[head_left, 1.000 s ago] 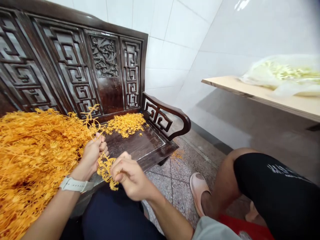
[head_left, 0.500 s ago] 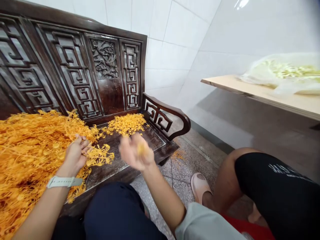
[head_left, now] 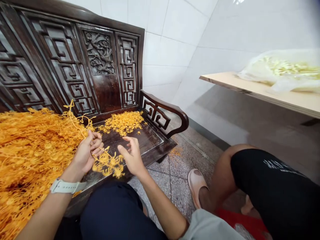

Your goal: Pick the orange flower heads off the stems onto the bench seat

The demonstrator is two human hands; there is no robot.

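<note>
My left hand (head_left: 86, 154), with a pale watch (head_left: 65, 186) on its wrist, is closed on a branch of orange plastic flower sprigs (head_left: 108, 164) that hangs over the bench seat. My right hand (head_left: 131, 156) hovers just right of that branch with its fingers loosely spread and nothing in them. A big heap of the same orange sprigs (head_left: 30, 150) covers the left of the dark carved wooden bench (head_left: 145, 140). A small pile of loose orange flower heads (head_left: 122, 122) lies at the back of the seat.
Another person's bare knee and dark shorts (head_left: 265, 186) and a pink slipper (head_left: 196, 185) are at the right on the speckled floor. A wooden tabletop (head_left: 275, 95) with a clear bag of pale pieces (head_left: 282, 71) juts in at upper right. White tiled walls stand behind.
My right hand swung out toward the small pile, then came back beside the branch, now with its fingers spread. My left hand keeps hold of the sprig branch.
</note>
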